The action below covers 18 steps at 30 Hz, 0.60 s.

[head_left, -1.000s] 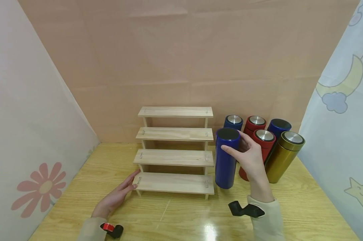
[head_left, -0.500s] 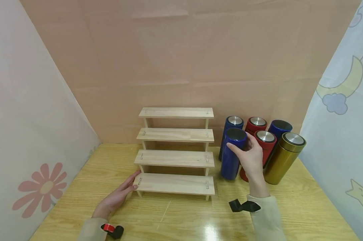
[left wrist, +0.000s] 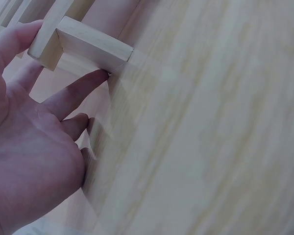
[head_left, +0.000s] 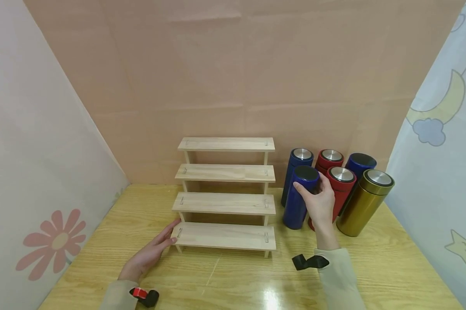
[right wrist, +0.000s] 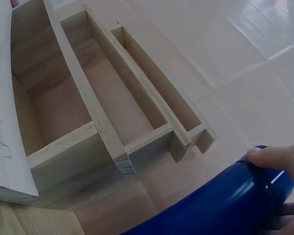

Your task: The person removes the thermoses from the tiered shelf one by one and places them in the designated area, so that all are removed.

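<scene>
My right hand [head_left: 321, 204] grips a glossy blue thermos bottle [head_left: 294, 207] near its black-topped lid, thumb on the near side. The right wrist view shows the same blue body [right wrist: 210, 203] with the thumb pressed near the lid. The bottle stands upright, just right of a four-step wooden display shelf [head_left: 223, 203]. At the shelf's lower left end rests my left hand [head_left: 149, 254], its thumb at the bottom step's edge. In the left wrist view its extended fingers [left wrist: 76, 93] touch the shelf's side by the leg.
Behind and right of the held bottle stand a dark blue bottle [head_left: 292, 168], red bottles [head_left: 341, 189], another blue one [head_left: 359, 165] and a gold one [head_left: 360, 211]. A peach backdrop [head_left: 233, 86] closes off the back of the wooden table [head_left: 248, 284].
My right hand has carried the blue thermos bottle right and slightly back, away from the shelf and toward the other bottles. The left hand has stayed at the shelf's end.
</scene>
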{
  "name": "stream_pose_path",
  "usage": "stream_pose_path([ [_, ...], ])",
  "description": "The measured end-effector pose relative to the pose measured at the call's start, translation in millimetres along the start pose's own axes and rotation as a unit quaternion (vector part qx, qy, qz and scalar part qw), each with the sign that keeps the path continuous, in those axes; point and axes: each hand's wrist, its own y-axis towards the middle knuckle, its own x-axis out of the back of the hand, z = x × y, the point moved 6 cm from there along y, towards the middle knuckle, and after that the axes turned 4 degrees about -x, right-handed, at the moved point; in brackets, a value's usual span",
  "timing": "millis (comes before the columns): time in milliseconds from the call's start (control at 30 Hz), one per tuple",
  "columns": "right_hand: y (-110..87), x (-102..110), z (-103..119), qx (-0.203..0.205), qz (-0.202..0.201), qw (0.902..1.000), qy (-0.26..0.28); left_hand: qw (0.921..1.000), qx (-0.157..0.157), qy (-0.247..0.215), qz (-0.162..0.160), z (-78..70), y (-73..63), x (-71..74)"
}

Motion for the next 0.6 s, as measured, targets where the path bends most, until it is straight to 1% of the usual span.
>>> stream_pose_path([
  [100, -0.9, 0.0, 2.8, 0.002, 0.002, 1.0, 0.001, 1.0, -0.005, -0.001, 0.002, -1.9, -0.7, -0.8],
  [167, -0.7, 0.6, 7.9, 0.014, 0.001, 0.9999, 0.002, 1.0, -0.006, -0.002, 0.003, -3.3, -0.7, -1.3],
  [300, -0.1, 3.2, 26.5, 0.062, -0.01, 0.998, 0.012, 1.0, -0.005, -0.003, 0.005, -3.8, -0.5, -1.0],
  [400, -1.5, 6.2, 42.1, 0.094, -0.014, 0.9954, 0.013, 0.9999, 0.002, -0.007, 0.007, -2.1, 0.2, -0.3],
  [500, -3.3, 7.5, 53.3, 0.11, -0.005, 0.9938, 0.014, 0.9998, 0.011, -0.015, 0.008, -1.2, 0.6, 1.1],
  [600, -4.2, 5.2, 59.1, 0.118, 0.011, 0.9928, 0.016, 0.9998, 0.012, -0.016, 0.007, -2.6, 0.1, 3.2],
])
